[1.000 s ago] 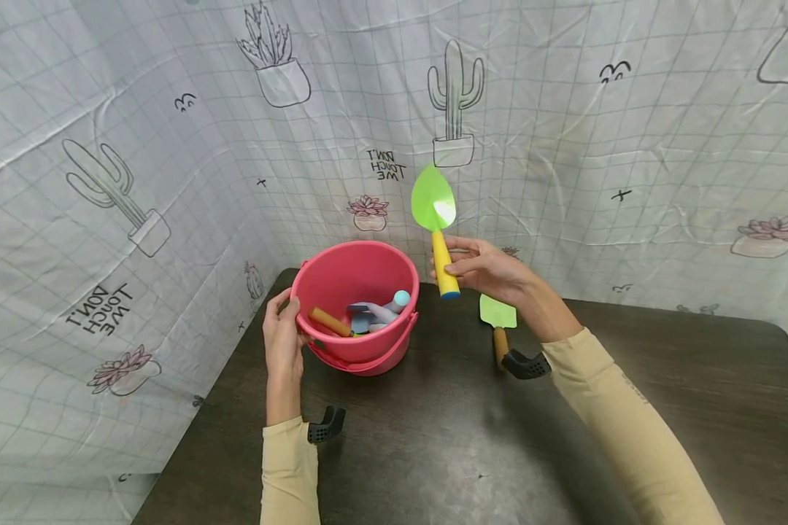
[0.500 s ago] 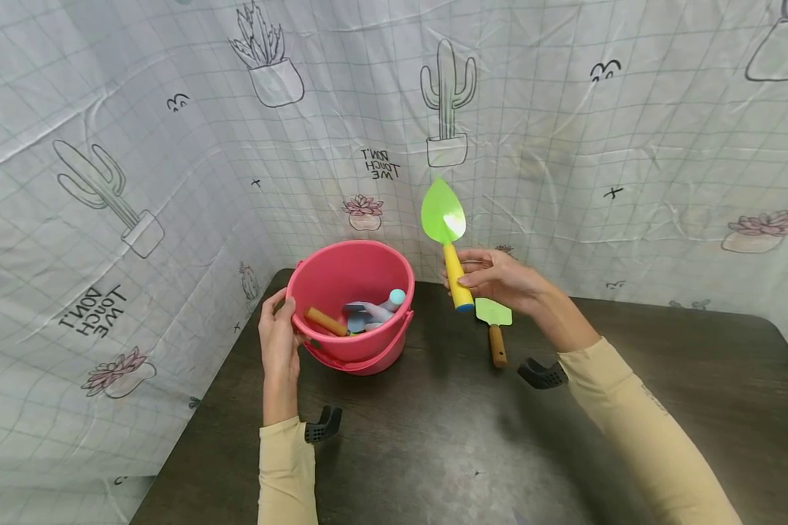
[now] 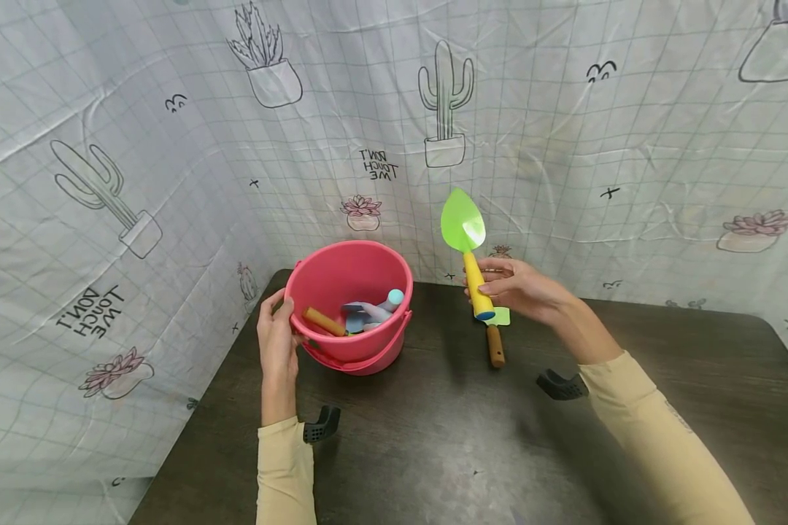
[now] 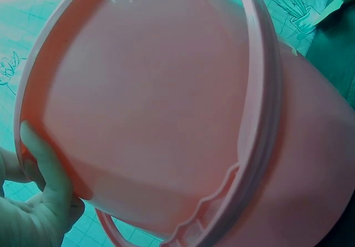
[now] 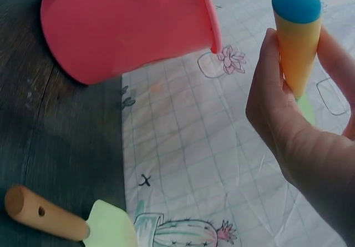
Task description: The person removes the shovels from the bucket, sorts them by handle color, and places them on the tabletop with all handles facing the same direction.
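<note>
My left hand (image 3: pixel 279 337) grips the left rim of a pink bucket (image 3: pixel 381 354) that stands on the table. In the left wrist view the thumb lies over the inside of the bucket (image 4: pixel 144 91) rim. Inside it are a tool with a brown handle (image 3: pixel 323 321) and some pale blue-grey pieces, partly hidden by the wall. To the right, in the air, my right hand (image 3: pixel 522 290) pinches the yellow handle of a trowel (image 3: pixel 462 222) with a green, leaf-shaped blade pointing up. Below it a second small green tool with a wooden handle (image 3: pixel 495 346) lies on the table, its blade partly covered in the head view.
A dark wooden table (image 3: pixel 427 437) spreads beneath everything. White cloth (image 3: pixel 551 146) printed with cacti hangs behind and at the left. Black wrist mounts (image 3: pixel 561 385) jut from both sleeves.
My right hand has carried the green trowel rightward and slightly down, away from the bucket, until it overlaps the tool on the table. The left hand keeps its hold on the bucket rim.
</note>
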Demonstrator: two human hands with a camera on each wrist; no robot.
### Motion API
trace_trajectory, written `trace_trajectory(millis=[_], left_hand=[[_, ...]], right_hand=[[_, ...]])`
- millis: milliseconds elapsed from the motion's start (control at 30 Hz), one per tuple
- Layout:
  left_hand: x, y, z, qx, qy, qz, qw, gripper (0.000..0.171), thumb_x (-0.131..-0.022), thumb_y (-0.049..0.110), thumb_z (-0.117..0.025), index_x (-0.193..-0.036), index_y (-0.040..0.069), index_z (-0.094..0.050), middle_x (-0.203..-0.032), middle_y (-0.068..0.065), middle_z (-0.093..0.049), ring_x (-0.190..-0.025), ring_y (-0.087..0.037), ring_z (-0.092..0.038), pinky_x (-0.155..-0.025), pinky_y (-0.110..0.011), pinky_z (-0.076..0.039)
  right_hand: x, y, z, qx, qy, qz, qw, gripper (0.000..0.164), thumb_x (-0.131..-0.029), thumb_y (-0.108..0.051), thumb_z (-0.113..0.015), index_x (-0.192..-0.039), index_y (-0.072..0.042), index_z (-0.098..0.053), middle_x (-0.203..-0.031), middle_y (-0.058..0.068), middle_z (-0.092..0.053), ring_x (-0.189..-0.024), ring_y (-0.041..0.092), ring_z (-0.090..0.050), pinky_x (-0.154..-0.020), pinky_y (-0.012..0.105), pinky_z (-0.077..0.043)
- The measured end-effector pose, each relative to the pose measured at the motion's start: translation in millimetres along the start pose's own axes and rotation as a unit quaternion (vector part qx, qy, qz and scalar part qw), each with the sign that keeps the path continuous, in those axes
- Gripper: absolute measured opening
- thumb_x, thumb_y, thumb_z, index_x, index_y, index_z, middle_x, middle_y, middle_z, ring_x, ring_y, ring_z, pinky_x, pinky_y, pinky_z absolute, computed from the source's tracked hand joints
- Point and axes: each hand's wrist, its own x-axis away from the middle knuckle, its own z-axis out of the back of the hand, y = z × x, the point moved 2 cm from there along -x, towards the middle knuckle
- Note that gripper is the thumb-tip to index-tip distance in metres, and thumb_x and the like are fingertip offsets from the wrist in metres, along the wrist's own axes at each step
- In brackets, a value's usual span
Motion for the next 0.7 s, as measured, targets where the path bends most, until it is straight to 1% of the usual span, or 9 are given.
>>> trace_trajectory(millis=[100, 200, 300, 400, 467, 533, 633, 700], left_hand=[[0.6, 0.6, -0.3, 0.002, 0.002, -0.001, 1.0, 0.041, -0.11, 0.02, -0.05, -0.148, 0.005, -0.047, -0.126, -0.026, -0.06, -0.055, -0.004, -0.058, -0.047, -0.017, -0.044], [1.0, 0.8, -0.5, 0.002, 0.002, 0.0, 1.0, 0.041, -0.11, 0.02, -0.05, -0.148, 0.005, -0.048, -0.123, -0.025, -0.06, -0.054, -0.005, -0.057, -0.046, -0.017, -0.044], [0.9, 0.5, -0.6, -0.002, 0.001, 0.002, 1.0, 0.041, -0.11, 0.021, -0.05, -0.148, 0.005, -0.047, -0.123, -0.023, -0.061, -0.055, -0.005, -0.057, -0.047, -0.017, -0.044], [0.5, 0.3, -0.3, -0.002, 0.001, 0.006, 1.0, 0.041, -0.11, 0.021, -0.05, -0.148, 0.005, -0.047, -0.124, -0.024, -0.061, -0.056, -0.005, -0.057, -0.048, -0.017, -0.044], [0.4, 0.2, -0.1, -0.001, 0.002, 0.007, 1.0, 0.041, -0.11, 0.021, -0.05, -0.147, 0.005, -0.048, -0.124, -0.023, -0.061, -0.055, -0.005, -0.056, -0.048, -0.017, -0.045], [0.5, 0.4, 0.1, 0.0, 0.003, 0.008, 1.0, 0.041, -0.109, 0.02, -0.05, -0.147, 0.005, -0.048, -0.123, -0.023, -0.062, -0.053, -0.004, -0.055, -0.048, -0.017, -0.045], [0.9, 0.4, 0.0, -0.002, 0.003, 0.007, 1.0, 0.041, -0.109, 0.02, -0.05, -0.147, 0.004, -0.048, -0.122, -0.022, -0.062, -0.052, -0.003, -0.055, -0.049, -0.016, -0.046], [1.2, 0.4, -0.2, -0.005, 0.004, 0.006, 1.0, 0.041, -0.109, 0.02, -0.05, -0.147, 0.004, -0.048, -0.122, -0.022, -0.062, -0.053, -0.003, -0.055, -0.049, -0.016, -0.046]], right_hand=[[5.3, 2.1, 5.1, -0.005, 0.014, -0.006, 1.0, 0.048, -0.098, 0.012, -0.054, -0.142, 0.008, -0.036, -0.116, 0.008, -0.067, -0.104, 0.021, -0.069, -0.092, 0.034, -0.055], [9.9, 5.6, 11.9, -0.006, 0.03, -0.013, 0.999, 0.048, -0.099, 0.012, -0.053, -0.143, 0.008, -0.035, -0.115, 0.006, -0.067, -0.104, 0.019, -0.068, -0.092, 0.032, -0.055], [14.4, 10.6, 19.8, -0.009, 0.034, -0.012, 0.999, 0.047, -0.099, 0.012, -0.052, -0.143, 0.007, -0.035, -0.115, 0.006, -0.067, -0.104, 0.018, -0.067, -0.092, 0.032, -0.055], [19.1, 15.6, 26.9, -0.022, 0.03, -0.002, 0.999, 0.038, -0.099, 0.012, -0.051, -0.136, 0.003, -0.046, -0.114, 0.006, -0.067, -0.103, 0.019, -0.068, -0.091, 0.032, -0.055], [22.0, 18.5, 31.1, -0.037, 0.025, 0.006, 0.999, 0.032, -0.099, 0.013, -0.051, -0.127, -0.001, -0.055, -0.113, 0.008, -0.067, -0.102, 0.019, -0.068, -0.09, 0.033, -0.056], [24.4, 21.1, 35.1, -0.046, 0.019, 0.012, 0.999, 0.031, -0.099, 0.013, -0.05, -0.122, -0.005, -0.061, -0.113, 0.008, -0.067, -0.101, 0.02, -0.069, -0.09, 0.034, -0.056], [27.9, 24.1, 40.9, -0.049, 0.02, 0.012, 0.999, 0.031, -0.1, 0.012, -0.05, -0.119, -0.007, -0.064, -0.115, 0.008, -0.066, -0.102, 0.02, -0.068, -0.09, 0.034, -0.056], [30.0, 25.9, 44.6, -0.044, 0.026, 0.007, 0.999, 0.029, -0.101, 0.011, -0.049, -0.121, -0.006, -0.062, -0.115, 0.008, -0.066, -0.101, 0.02, -0.068, -0.09, 0.034, -0.056]])
